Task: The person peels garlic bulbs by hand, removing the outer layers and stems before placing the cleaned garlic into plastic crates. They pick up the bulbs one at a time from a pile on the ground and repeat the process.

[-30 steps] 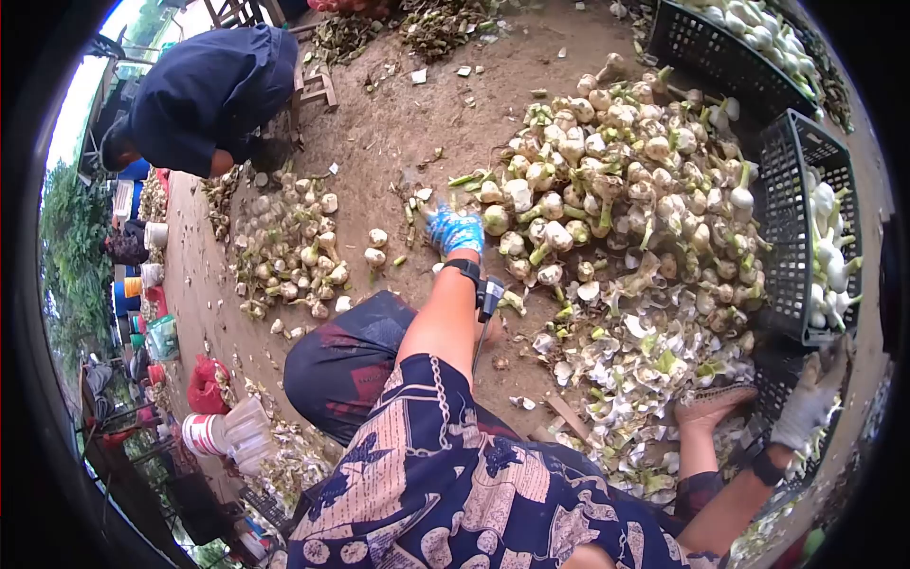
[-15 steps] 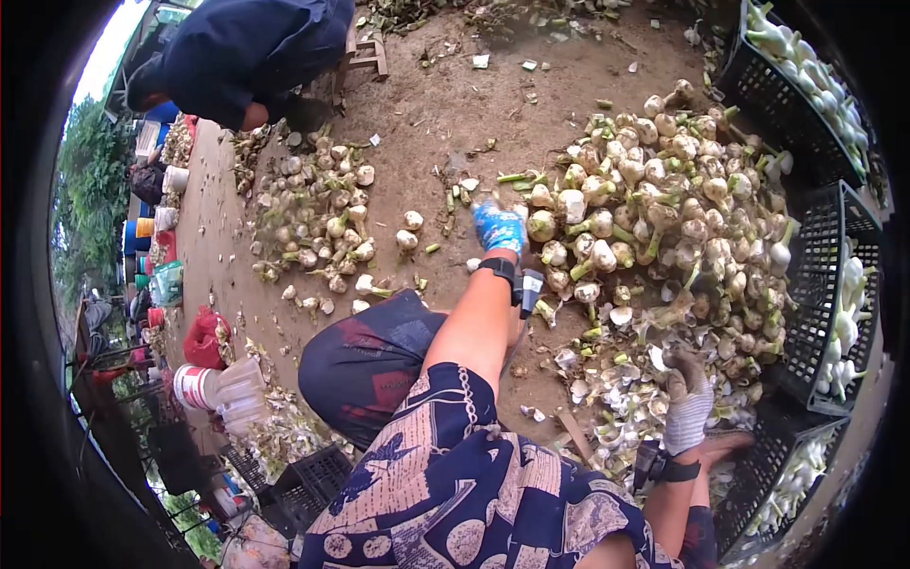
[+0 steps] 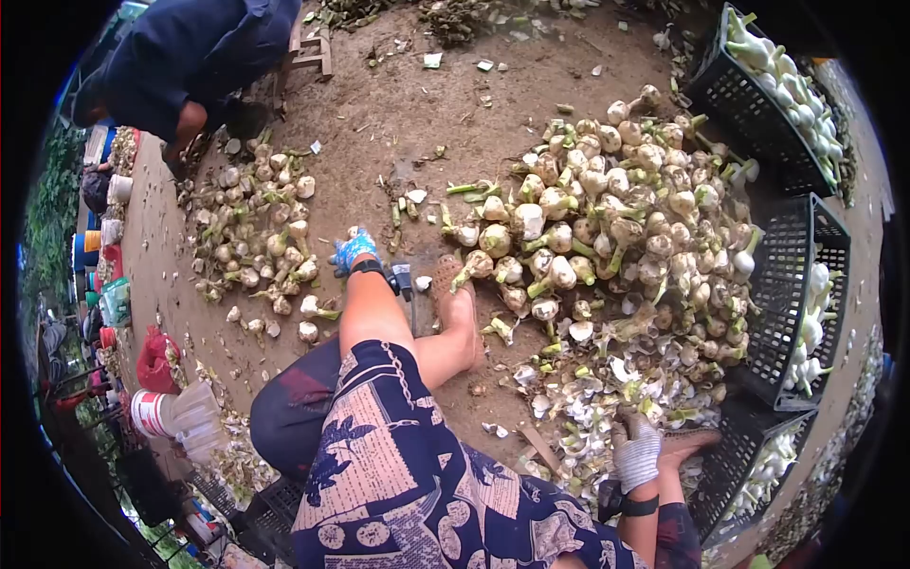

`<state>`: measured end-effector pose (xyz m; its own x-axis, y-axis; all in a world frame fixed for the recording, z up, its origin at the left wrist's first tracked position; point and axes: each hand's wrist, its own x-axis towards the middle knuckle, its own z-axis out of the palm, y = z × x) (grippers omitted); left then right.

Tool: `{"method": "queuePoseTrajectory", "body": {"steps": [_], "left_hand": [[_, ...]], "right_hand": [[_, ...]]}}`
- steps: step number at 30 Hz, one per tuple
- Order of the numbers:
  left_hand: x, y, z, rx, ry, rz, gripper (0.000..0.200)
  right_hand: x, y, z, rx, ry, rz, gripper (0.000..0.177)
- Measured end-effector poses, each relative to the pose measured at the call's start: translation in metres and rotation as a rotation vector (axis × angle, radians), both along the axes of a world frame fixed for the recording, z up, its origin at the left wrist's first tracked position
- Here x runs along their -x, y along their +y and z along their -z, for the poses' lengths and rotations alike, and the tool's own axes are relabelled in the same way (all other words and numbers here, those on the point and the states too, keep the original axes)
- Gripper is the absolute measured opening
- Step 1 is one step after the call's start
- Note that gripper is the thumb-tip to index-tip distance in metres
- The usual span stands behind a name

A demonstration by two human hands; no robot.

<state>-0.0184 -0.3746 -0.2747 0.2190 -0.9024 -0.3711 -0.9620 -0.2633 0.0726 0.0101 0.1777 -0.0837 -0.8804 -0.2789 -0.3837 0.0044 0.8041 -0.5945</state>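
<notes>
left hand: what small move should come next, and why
Probably reach the left hand across to a bulb at the near edge of the pile: the hand sits on bare dirt apart from it, and the right hand is down among the peelings.

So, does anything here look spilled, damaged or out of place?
Nothing looks damaged, but peelings are strewn over the dirt below the big bulb pile, by the right hand, and a few bulbs lie loose beside the smaller pile, near the left hand.
</notes>
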Motion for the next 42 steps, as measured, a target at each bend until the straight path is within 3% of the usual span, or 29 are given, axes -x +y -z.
{"method": "queuePoseTrajectory", "body": {"steps": [1,2,4,5,6,7,8,9,11,14,17,19,22,23,25,26,27,29,30,31,33,35,36,37,39,40,41,42], "left_hand": [[-0.01,-0.011,0.027,0.045,0.096,-0.123,0.078],[-0.023,-0.025,0.058,-0.046,0.118,-0.095,0.078],[-0.026,-0.024,0.065,-0.012,-0.045,0.067,0.079],[-0.027,-0.024,0.068,0.01,0.233,-0.099,0.081],[-0.04,-0.043,0.092,0.029,0.183,-0.165,0.086],[-0.021,-0.024,0.053,0.06,0.171,-0.254,0.082],[-0.028,-0.04,0.062,-0.041,0.331,-0.38,0.074],[-0.03,-0.045,0.07,-0.056,0.329,-0.362,0.074],[-0.033,-0.056,0.082,-0.126,0.329,-0.228,0.068],[-0.038,-0.065,0.085,-0.207,0.304,-0.036,0.06],[0.003,0.015,0.067,0.222,0.04,0.414,0.06],[0.038,0.058,0.049,0.056,0.44,0.277,0.075],[0.092,0.152,0.011,0.045,0.278,0.656,0.074],[0.1,0.17,0.028,0.068,0.477,0.543,0.069],[0.102,0.193,0.042,0.003,0.564,0.625,0.062],[0.107,0.218,0.002,-0.221,0.827,0.525,0.053],[0.105,0.231,0.001,-0.345,0.919,0.458,0.05],[0.097,0.253,0.051,-0.296,1.011,0.443,0.052],[0.095,0.273,0.035,-0.259,1.055,0.402,0.051],[0.096,0.283,0.029,-0.259,0.93,0.349,0.054],[0.1,0.295,0.01,-0.549,1.156,0.028,0.059],[0.102,0.302,0.008,-0.34,0.871,0.512,0.067],[0.109,0.308,0.01,-0.357,0.875,0.67,0.067],[0.117,0.316,-0.002,-0.376,0.88,0.834,0.068],[0.127,0.338,-0.076,-0.417,0.715,0.989,0.076],[0.133,0.338,-0.072,-0.286,0.346,1.163,0.08],[0.137,0.325,-0.043,-0.306,0.373,1.296,0.083],[0.142,0.309,-0.016,-0.466,0.443,1.339,0.085]], "right_hand": [[-0.002,0.002,0.005,-0.054,0.022,-0.058,0.02],[-0.005,0.005,0.014,-0.034,-0.058,-0.024,0.021],[0.002,-0.006,0.019,-0.054,-0.082,-0.05,0.022],[0.009,-0.016,0.018,-0.087,-0.124,-0.058,0.022],[0.016,-0.022,0.022,-0.082,-0.123,-0.087,0.022],[0.028,-0.036,0.017,-0.127,-0.175,-0.097,0.021],[0.038,-0.045,0.021,-0.077,-0.125,-0.114,0.021],[0.049,-0.053,0.027,-0.025,-0.069,-0.133,0.021],[0.072,-0.074,0.033,0.038,-0.005,-0.142,0.022],[0.111,-0.109,0.039,-0.004,0.17,-0.294,0.038],[0.131,-0.152,0.064,-0.097,0.303,-0.465,0.045],[0.124,-0.167,0.106,-0.273,0.355,-0.666,0.045],[0.124,-0.181,0.124,-0.393,0.379,-0.687,0.039],[0.123,-0.177,0.122,-0.394,0.36,-0.665,0.037],[0.118,-0.157,0.134,-0.308,0.44,-0.638,0.034],[0.116,-0.147,0.139,-0.241,0.503,-0.571,0.03],[0.11,-0.131,0.142,-0.058,0.325,-0.403,0.025],[0.097,-0.091,0.12,-0.322,0.344,-0.505,0.028],[0.099,-0.073,0.111,-0.33,0.221,-0.331,0.03],[0.101,-0.056,0.104,-0.332,0.096,-0.162,0.032],[0.089,-0.019,0.091,-0.204,0.196,0.211,0.039],[0.084,0.007,0.07,-0.198,0.297,0.404,0.043],[0.082,0.021,0.064,-0.063,0.268,0.53,0.044],[0.079,0.033,0.059,0.072,0.242,0.658,0.045],[0.071,0.042,0.012,0.608,-0.002,0.984,0.048],[0.058,0.049,-0.005,0.71,-0.019,0.973,0.05],[0.048,0.058,-0.023,0.81,-0.027,0.948,0.052],[0.036,0.054,-0.053,0.718,0.1,0.89,0.051]]}}
